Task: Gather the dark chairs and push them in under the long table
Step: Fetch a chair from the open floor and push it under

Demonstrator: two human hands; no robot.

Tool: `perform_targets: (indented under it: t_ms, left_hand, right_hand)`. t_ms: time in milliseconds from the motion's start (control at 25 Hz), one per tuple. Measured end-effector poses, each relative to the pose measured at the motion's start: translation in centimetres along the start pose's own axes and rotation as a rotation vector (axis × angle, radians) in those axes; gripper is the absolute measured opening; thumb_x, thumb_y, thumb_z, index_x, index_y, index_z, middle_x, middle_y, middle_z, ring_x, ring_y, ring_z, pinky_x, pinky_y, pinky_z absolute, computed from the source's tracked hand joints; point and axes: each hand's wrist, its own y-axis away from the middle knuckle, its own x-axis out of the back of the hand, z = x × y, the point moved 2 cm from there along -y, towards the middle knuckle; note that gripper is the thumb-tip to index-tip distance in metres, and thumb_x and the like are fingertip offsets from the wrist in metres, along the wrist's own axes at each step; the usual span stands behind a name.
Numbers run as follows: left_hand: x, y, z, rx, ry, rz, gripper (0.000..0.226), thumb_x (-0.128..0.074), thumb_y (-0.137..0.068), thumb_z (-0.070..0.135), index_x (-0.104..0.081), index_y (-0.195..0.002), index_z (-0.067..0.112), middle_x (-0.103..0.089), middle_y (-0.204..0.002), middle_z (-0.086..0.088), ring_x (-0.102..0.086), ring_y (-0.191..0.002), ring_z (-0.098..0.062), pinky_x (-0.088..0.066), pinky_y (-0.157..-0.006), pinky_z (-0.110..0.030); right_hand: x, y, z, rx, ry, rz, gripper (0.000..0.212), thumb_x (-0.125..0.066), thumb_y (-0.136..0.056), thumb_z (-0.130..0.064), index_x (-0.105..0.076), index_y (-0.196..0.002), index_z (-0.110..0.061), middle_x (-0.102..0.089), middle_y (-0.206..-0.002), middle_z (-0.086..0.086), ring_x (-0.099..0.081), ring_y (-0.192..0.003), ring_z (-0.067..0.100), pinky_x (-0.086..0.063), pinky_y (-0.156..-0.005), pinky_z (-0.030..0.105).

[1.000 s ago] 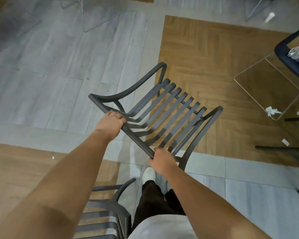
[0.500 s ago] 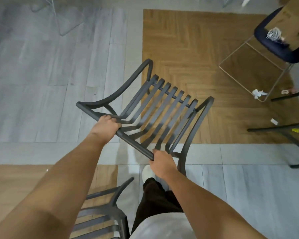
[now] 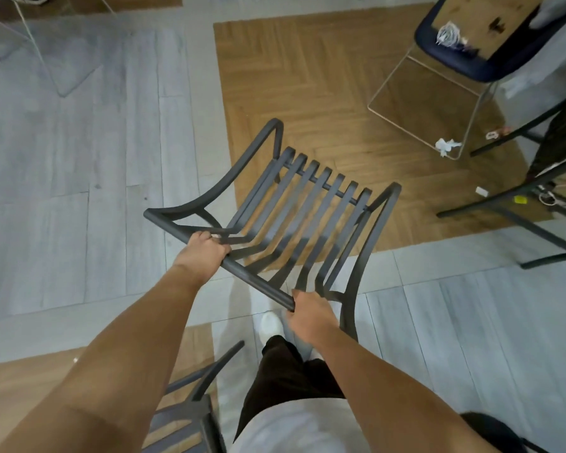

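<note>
A dark slatted chair (image 3: 307, 207) with curved armrests hangs tilted in front of me, above the floor. My left hand (image 3: 203, 251) is wrapped around the left part of its top back rail. My right hand (image 3: 311, 313) grips the right end of that same rail. A second dark slatted chair (image 3: 190, 410) shows partly at the bottom, beside my left leg. The long table is not in sight.
A navy seat on a thin white wire frame (image 3: 451, 60) stands at the upper right with a cardboard box on it. Dark metal legs (image 3: 517, 204) reach in from the right edge. Small scraps (image 3: 446, 145) lie on the wooden floor patch.
I have stepped forward with the chair held in both hands. The floor has slid down the frame and the navy seat at the right has come closer. Both grips are unchanged.
</note>
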Motion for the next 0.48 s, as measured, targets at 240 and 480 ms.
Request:
perform_targets:
  t_ms: [240,480]
  left_hand:
    - [2.4,-1.6,4.6,-0.087,-0.019,0.037,0.045,-0.05,-0.097,0.007,-0.058,-0.134,0.031,-0.062,-0.128,0.002,-0.048,-0.122,-0.025,-0.03,-0.109,-0.035]
    - [4.4,-2.8,8.5,-0.165,-0.041,0.05,0.046,-0.048,-0.099,0.008,-0.057,-0.138,0.031,-0.062,-0.13,0.001,-0.048,-0.125,-0.026,-0.03,-0.11,-0.036]
  right_hand:
    - [0.5,2.2,4.3,-0.081,-0.035,0.021,0.021,-0.056,-0.101,-0.027,-0.062,-0.117,-0.015,-0.066,-0.107,0.01,-0.065,-0.103,0.031,-0.052,-0.092,0.041]
    - [0.5,4.1,8.0,-0.142,-0.07,0.072,0.021,-0.053,-0.1,-0.026,-0.061,-0.116,-0.016,-0.065,-0.107,0.012,-0.063,-0.104,0.035,-0.051,-0.092,0.042]
